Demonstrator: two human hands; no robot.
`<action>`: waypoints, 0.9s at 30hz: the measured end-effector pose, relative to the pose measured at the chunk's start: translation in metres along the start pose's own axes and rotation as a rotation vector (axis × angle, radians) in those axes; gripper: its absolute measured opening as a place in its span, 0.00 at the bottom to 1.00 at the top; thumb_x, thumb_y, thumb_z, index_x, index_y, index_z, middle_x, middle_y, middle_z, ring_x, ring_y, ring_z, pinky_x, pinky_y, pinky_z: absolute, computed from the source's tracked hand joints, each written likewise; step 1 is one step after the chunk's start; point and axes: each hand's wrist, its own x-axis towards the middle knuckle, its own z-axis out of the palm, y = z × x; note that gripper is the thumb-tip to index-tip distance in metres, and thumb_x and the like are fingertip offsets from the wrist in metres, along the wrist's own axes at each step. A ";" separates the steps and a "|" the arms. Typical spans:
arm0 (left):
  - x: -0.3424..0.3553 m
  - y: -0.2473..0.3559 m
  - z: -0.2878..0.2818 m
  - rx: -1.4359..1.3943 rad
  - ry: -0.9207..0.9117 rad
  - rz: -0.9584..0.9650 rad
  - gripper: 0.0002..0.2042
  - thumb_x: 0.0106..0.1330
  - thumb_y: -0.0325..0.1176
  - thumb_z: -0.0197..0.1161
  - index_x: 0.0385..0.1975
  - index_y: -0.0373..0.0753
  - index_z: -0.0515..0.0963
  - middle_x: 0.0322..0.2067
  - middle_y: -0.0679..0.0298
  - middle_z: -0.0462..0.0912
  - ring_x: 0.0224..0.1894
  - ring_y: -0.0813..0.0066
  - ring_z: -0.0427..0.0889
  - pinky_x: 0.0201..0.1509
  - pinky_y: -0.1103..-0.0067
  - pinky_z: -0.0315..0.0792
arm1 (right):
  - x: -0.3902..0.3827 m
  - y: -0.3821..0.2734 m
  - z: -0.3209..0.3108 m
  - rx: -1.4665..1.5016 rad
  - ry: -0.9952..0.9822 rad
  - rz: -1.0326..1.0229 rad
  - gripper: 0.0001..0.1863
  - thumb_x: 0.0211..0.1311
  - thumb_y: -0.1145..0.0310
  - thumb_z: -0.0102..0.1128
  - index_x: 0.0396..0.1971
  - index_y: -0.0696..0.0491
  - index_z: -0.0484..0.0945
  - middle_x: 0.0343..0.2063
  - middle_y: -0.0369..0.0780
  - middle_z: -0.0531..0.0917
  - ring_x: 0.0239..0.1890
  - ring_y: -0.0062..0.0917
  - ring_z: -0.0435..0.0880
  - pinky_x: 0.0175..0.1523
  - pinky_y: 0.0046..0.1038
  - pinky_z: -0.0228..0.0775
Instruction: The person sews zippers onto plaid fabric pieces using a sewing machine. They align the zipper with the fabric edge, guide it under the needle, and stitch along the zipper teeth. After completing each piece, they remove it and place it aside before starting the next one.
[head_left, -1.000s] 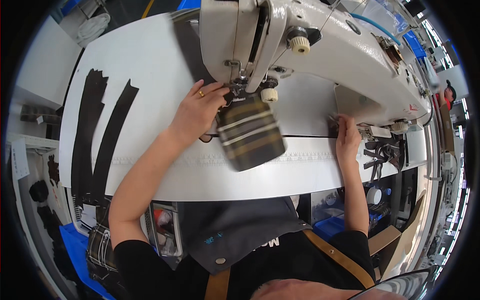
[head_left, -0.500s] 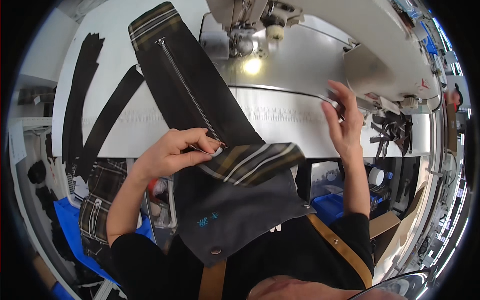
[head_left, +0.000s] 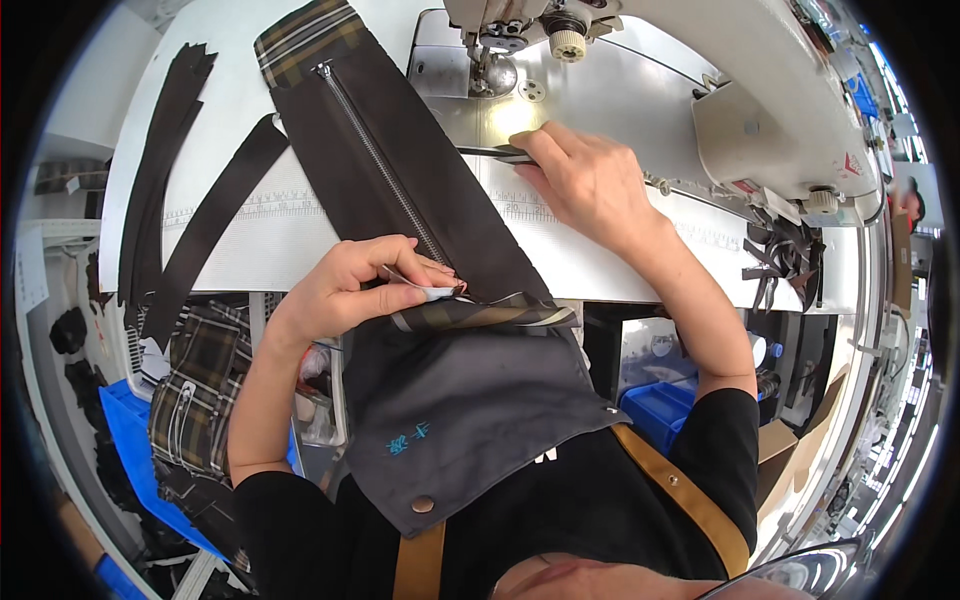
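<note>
My left hand [head_left: 365,285] is closed at the near end of a long dark fabric panel [head_left: 440,190]. Thumb and fingers pinch the folded edge there, where a small pale piece [head_left: 437,293] shows. A metal zipper [head_left: 385,165] runs along the panel, with its slider at the far end. Plaid cloth bands both ends; the near plaid band [head_left: 490,313] is folded over toward me. My right hand [head_left: 590,185] is closed at the near edge of the sewing machine bed, beyond the panel's right side. Something slim and dark shows at its fingertips, its kind unclear.
The sewing machine [head_left: 530,40] stands at the far right of the white table [head_left: 270,240]. Dark fabric strips [head_left: 165,170] lie at left, and a heap of dark scraps [head_left: 785,255] at right. Plaid pieces [head_left: 200,390] hang over a blue bin [head_left: 135,440].
My right hand has moved left to the machine bed's near edge, its fingers closing. My left hand keeps its pinch; the near plaid band now lies more folded.
</note>
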 end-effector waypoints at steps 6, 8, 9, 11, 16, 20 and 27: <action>0.003 0.001 -0.002 -0.084 0.006 -0.024 0.03 0.63 0.27 0.57 0.34 0.35 0.75 0.42 0.54 0.82 0.54 0.67 0.76 0.66 0.69 0.52 | 0.011 0.005 0.011 0.038 -0.099 -0.029 0.08 0.51 0.71 0.61 0.32 0.53 0.74 0.25 0.37 0.76 0.24 0.31 0.79 0.27 0.31 0.70; -0.005 -0.006 0.010 -0.016 0.322 0.203 0.05 0.64 0.29 0.56 0.32 0.35 0.75 0.41 0.52 0.82 0.56 0.66 0.74 0.67 0.70 0.51 | 0.004 0.018 0.008 -0.008 -0.084 0.017 0.08 0.51 0.71 0.62 0.33 0.53 0.75 0.26 0.37 0.77 0.25 0.31 0.80 0.27 0.31 0.70; -0.009 -0.013 0.015 0.020 0.480 0.323 0.06 0.65 0.30 0.55 0.32 0.35 0.75 0.41 0.52 0.82 0.58 0.66 0.72 0.67 0.70 0.51 | -0.005 0.029 0.005 -0.030 -0.073 0.095 0.09 0.52 0.71 0.61 0.34 0.53 0.76 0.28 0.37 0.78 0.26 0.31 0.80 0.29 0.31 0.71; -0.025 -0.018 0.016 -0.234 0.798 0.272 0.13 0.66 0.33 0.53 0.46 0.32 0.72 0.55 0.50 0.72 0.64 0.66 0.62 0.68 0.71 0.48 | -0.016 0.041 -0.003 -0.120 -0.057 0.196 0.13 0.52 0.70 0.61 0.39 0.53 0.77 0.37 0.38 0.81 0.35 0.34 0.80 0.40 0.36 0.71; -0.002 0.008 -0.009 -0.467 0.921 0.014 0.27 0.62 0.36 0.60 0.59 0.34 0.61 0.55 0.60 0.68 0.58 0.71 0.67 0.62 0.70 0.58 | 0.005 -0.029 -0.016 0.261 -0.269 -0.011 0.34 0.51 0.55 0.63 0.58 0.53 0.67 0.62 0.48 0.63 0.61 0.48 0.63 0.63 0.43 0.55; 0.072 -0.009 -0.059 -0.176 0.574 -0.114 0.25 0.46 0.49 0.70 0.30 0.30 0.77 0.26 0.58 0.79 0.26 0.70 0.79 0.30 0.75 0.72 | 0.008 -0.038 0.016 0.259 -0.315 -0.086 0.34 0.55 0.54 0.59 0.60 0.53 0.65 0.63 0.49 0.61 0.65 0.48 0.56 0.67 0.44 0.48; 0.040 -0.013 -0.042 0.562 1.217 0.507 0.11 0.56 0.34 0.60 0.16 0.35 0.73 0.14 0.48 0.73 0.19 0.56 0.76 0.27 0.66 0.70 | -0.003 -0.026 0.020 0.399 -0.027 -0.097 0.23 0.63 0.65 0.51 0.56 0.60 0.68 0.60 0.47 0.66 0.65 0.45 0.58 0.67 0.44 0.47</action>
